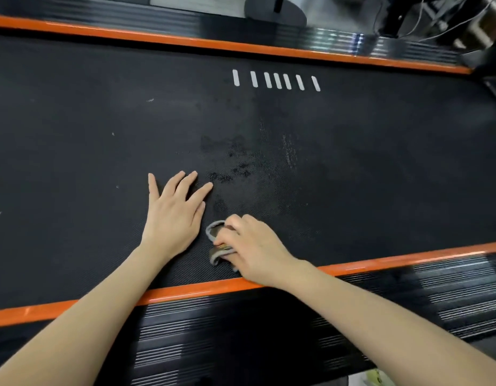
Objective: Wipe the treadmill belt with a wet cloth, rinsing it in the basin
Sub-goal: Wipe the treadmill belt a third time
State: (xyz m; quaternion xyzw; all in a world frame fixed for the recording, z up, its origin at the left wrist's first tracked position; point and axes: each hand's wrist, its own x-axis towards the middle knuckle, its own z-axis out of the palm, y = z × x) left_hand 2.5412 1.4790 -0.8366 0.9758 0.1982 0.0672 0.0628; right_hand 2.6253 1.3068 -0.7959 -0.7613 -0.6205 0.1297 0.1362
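The black textured treadmill belt (102,129) fills most of the head view, with darker wet patches near its middle. My left hand (173,210) lies flat on the belt, fingers straight and spread. Just to its right, my right hand (253,246) grips a bunched grey cloth (214,235) and holds it down on the belt near the front edge. Most of the cloth is hidden under that hand. No basin is in view.
Orange strips run along the belt's near edge (185,291) and far edge (213,44), each backed by a ribbed black side rail (241,330). Several white bars (277,80) mark the belt. A dark round stand base (274,11) and cables (436,18) sit beyond the far rail.
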